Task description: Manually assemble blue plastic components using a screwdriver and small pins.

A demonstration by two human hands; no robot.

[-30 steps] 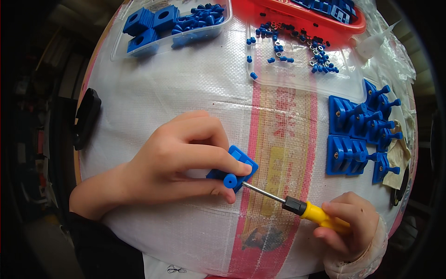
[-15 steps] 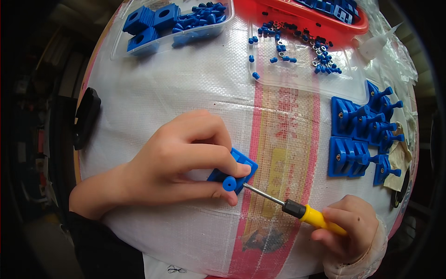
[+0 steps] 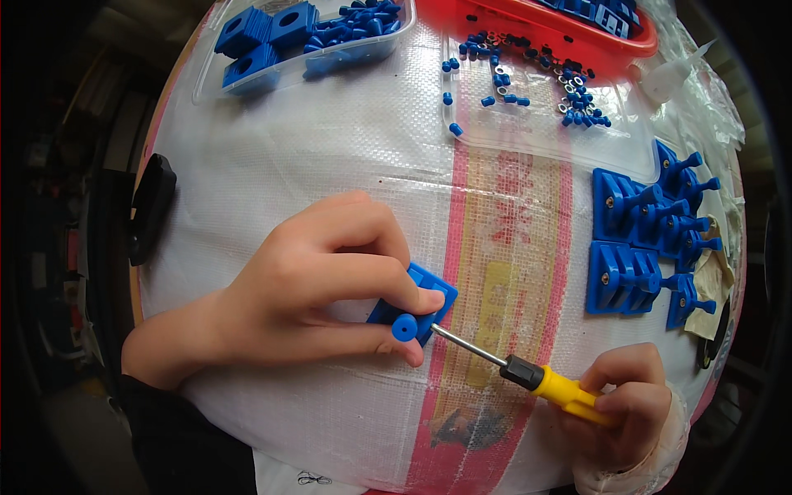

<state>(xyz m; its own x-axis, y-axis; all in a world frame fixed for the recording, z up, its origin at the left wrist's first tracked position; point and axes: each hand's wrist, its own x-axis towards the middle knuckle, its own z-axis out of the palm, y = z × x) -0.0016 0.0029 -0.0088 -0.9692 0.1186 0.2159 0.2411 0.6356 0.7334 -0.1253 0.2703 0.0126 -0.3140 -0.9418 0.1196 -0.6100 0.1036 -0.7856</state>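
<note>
A small blue plastic bracket [image 3: 443, 290] with a square base and a round-headed peg [image 3: 404, 327] lies on the sheet, pinned by the fingers of my left hand [image 3: 330, 285]. My left hand covers much of the bracket. In my right hand [image 3: 631, 404] is a screwdriver [image 3: 569, 394] with a yellow handle, black collar and steel shaft. Its tip meets the bracket's lower right side, beside the peg; the screw there is too small to make out. My right fingers wrap round the handle's end.
Several assembled blue brackets [image 3: 624, 206] stand in a group at the right. A clear tub [image 3: 342, 62] of blue plates and pegs is at the far left, a clear lid [image 3: 528, 144] with caps and nuts beyond, and a red tray [image 3: 635, 45] behind. A black object [image 3: 153, 206] lies left.
My right hand's fingers have shifted round the screwdriver's handle and the handle has turned. The tip stays at the bracket, and my left hand holds nearly the same place.
</note>
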